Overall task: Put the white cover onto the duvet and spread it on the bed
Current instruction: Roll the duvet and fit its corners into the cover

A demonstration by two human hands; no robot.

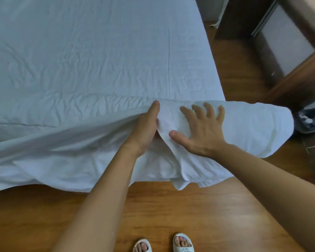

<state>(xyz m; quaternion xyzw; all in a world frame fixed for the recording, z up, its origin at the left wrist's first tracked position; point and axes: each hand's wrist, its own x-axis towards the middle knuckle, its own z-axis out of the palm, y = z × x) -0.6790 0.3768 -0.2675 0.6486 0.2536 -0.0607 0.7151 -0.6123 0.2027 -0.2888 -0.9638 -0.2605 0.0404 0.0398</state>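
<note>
The white cover (pixel 80 60) lies wrinkled across the whole bed, its near edge hanging over the foot. A rolled or folded white bulk, the duvet (pixel 253 124), sticks out at the near right corner. My left hand (pixel 147 128) reaches under a raised fold of the cover, thumb on top, its fingers hidden beneath the cloth. My right hand (pixel 200 130) lies flat with fingers spread, pressing on the white bulk just right of the left hand.
Wooden floor (pixel 153 206) runs along the foot and right side of the bed. A dark wooden cabinet (pixel 262 24) stands at the upper right. A dark object (pixel 311 120) sits on the floor by the bed corner. My sandalled feet (pixel 164 242) stand below.
</note>
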